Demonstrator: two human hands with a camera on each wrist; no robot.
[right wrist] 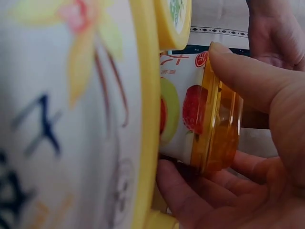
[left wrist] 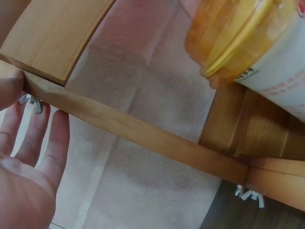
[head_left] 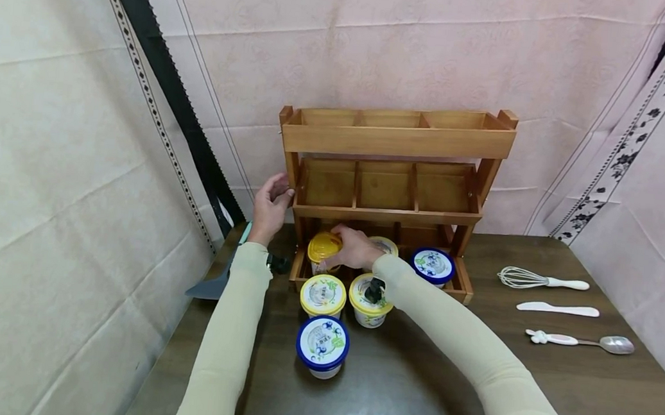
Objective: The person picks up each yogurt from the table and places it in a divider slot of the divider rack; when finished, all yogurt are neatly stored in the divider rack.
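A three-tier wooden rack (head_left: 397, 142) stands at the back of the table. At its left side post, my left hand (head_left: 270, 208) pinches the wood beside a metal wing nut (left wrist: 31, 101). My right hand (head_left: 357, 249) grips a fruit-printed yogurt cup (right wrist: 183, 107) with a clear amber lid (head_left: 323, 245), at the left of the bottom tier. A yellow-lidded cup (head_left: 384, 244) and a blue-lidded cup (head_left: 433, 264) are farther right on that tier. In front of the rack stand two yellow-lidded cups (head_left: 323, 295) (head_left: 369, 306) and a blue-lidded cup (head_left: 323, 345).
A whisk (head_left: 527, 279), a white knife (head_left: 557, 309) and a spoon (head_left: 584, 341) lie on the right of the table (head_left: 413, 380). A grey-blue object with a teal handle (head_left: 211, 288) is at the left edge, partly behind the left arm. Patterned cloth (head_left: 401, 51) hangs behind.
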